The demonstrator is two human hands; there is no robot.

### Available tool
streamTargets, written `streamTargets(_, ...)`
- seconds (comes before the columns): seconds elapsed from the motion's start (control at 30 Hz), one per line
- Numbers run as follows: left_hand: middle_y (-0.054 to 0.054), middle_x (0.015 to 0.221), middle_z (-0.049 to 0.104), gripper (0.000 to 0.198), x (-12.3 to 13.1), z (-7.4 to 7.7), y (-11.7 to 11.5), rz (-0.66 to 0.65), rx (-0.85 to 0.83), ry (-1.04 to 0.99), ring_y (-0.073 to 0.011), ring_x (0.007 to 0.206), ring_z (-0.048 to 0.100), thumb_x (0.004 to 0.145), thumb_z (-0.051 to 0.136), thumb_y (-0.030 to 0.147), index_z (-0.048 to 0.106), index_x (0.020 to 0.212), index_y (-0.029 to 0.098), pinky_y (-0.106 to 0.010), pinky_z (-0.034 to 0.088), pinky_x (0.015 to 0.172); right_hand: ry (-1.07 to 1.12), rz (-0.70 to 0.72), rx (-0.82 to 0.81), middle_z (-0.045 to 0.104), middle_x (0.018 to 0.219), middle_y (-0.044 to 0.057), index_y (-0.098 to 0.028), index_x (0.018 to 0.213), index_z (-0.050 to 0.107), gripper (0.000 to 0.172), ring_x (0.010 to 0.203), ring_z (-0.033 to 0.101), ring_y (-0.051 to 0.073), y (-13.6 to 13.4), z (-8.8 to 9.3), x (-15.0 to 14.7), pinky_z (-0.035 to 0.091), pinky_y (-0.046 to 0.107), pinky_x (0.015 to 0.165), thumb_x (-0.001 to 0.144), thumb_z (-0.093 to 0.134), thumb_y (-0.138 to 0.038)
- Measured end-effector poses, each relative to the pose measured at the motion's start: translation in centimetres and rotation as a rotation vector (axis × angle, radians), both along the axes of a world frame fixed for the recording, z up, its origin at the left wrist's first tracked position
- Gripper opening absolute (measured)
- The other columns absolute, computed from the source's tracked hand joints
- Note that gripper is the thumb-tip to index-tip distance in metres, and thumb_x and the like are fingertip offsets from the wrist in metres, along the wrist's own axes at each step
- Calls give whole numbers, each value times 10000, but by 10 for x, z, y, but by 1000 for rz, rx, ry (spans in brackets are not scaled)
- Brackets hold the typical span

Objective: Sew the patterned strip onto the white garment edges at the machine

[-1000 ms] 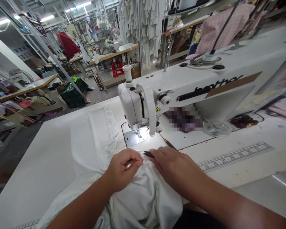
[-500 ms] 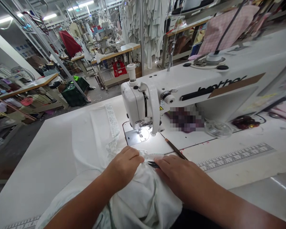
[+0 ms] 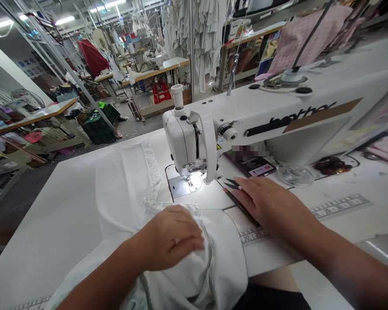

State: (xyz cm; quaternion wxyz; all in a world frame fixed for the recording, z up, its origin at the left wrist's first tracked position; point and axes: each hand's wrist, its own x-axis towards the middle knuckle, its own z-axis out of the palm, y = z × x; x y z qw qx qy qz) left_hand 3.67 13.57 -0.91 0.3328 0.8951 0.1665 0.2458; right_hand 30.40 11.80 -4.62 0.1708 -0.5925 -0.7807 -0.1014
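Observation:
White fabric (image 3: 224, 254) with a pale patterned strip (image 3: 151, 165) lies bunched at the table's front and spreads up the left side. My left hand (image 3: 171, 239) rests over the bunched part, its fingers curled together on the cloth. In my right hand (image 3: 265, 198) is a pair of thread snips (image 3: 233, 184), dark blades pointing left; the palm hides the rest. That hand is apart from the fabric, above a slim brown-handled tool (image 3: 241, 206). Just beyond both hands stands a white sewing machine (image 3: 184, 142), its needle area (image 3: 191, 183) lit with no cloth under it.
Under the machine arm lies a dark phone-like object (image 3: 255, 165), partly pixelated. A clear round dish (image 3: 295, 174) and dark red beads (image 3: 333, 165) sit to its right. A printed ruler (image 3: 339, 206) runs along the table. Other sewing tables (image 3: 168, 66) and hanging garments (image 3: 207, 43) stand behind.
My right hand has moved up and right, off the fabric, carrying the thread snips. The left hand has come slightly nearer, and the fabric edge has spread to the right.

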Motion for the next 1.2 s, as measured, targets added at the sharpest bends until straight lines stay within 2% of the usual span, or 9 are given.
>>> streamTargets(0.17, -104, 1060, 655, 293, 8, -26, 9, 406, 146, 136, -240, 1018, 564, 945, 517, 226, 568, 1225, 156, -459, 480, 903, -124, 10, 45, 664, 966, 197, 18, 1135, 646, 346, 859, 583, 307, 23, -11, 16, 474, 428, 797, 928, 487, -208)
streamTargets(0.27, -72, 910, 610, 206, 13, -36, 12, 463, 202, 250, -237, 890, 547, 900, 600, 271, 661, 1077, 187, -471, 492, 832, -20, 65, 105, 663, 977, 186, -3, 1121, 652, 320, 876, 570, 297, 16, -1, 1, 464, 429, 813, 935, 470, -191)
streamTargets(0.37, -63, 854, 597, 134, 12, -32, 11, 392, 207, 105, -202, 860, 556, 908, 575, 200, 688, 838, 180, -382, 510, 787, 243, 214, 27, 664, 1005, 144, -66, 1120, 648, 278, 949, 570, 262, -2, 14, -27, 473, 379, 841, 925, 543, -234)
streamTargets(0.5, -74, 908, 670, 173, 3, -19, 5, 234, 238, -104, -170, 880, 613, 907, 516, 68, 652, 961, 161, -322, 534, 778, 476, 326, -193, 670, 862, 27, -190, 931, 675, 114, 827, 600, 199, -23, 18, -61, 490, 310, 718, 818, 694, -192)
streamTargets(0.7, -53, 856, 695, 153, -3, -13, -9, 160, 446, -133, -160, 815, 629, 875, 571, 49, 638, 949, 165, -355, 549, 790, 343, 445, 123, 603, 709, 39, -142, 777, 634, 193, 668, 526, 184, -35, 6, -68, 432, 319, 624, 864, 510, -22)
streamTargets(0.83, -52, 822, 685, 71, 4, -13, -13, 180, 520, -114, -160, 799, 631, 848, 677, 147, 632, 904, 146, -337, 555, 760, 309, 498, 178, 595, 717, 63, -136, 717, 601, 240, 702, 520, 188, -40, 7, -67, 431, 327, 665, 886, 477, -19)
streamTargets(0.97, -43, 772, 661, 89, 7, -12, -18, 222, 582, -100, -146, 759, 616, 875, 594, 65, 624, 834, 138, -330, 550, 747, 318, 518, 208, 595, 717, 65, -143, 698, 584, 253, 701, 512, 188, -41, 5, -72, 415, 325, 656, 888, 475, -16)
streamTargets(1.07, -66, 828, 669, 103, 2, -10, -24, 192, 615, -72, -171, 839, 628, 884, 558, 46, 627, 881, 122, -365, 552, 810, 408, 448, 108, 561, 658, 28, -165, 665, 548, 243, 633, 490, 167, -39, 4, -74, 377, 298, 582, 855, 509, -20)
streamTargets(1.2, -67, 904, 692, 131, -5, -11, -25, 173, 634, -32, -177, 905, 646, 911, 544, 79, 626, 1000, 132, -360, 555, 846, 645, 339, -276, 611, 673, -16, -186, 707, 577, 148, 650, 567, 143, -34, 13, -69, 399, 245, 580, 807, 642, -98)
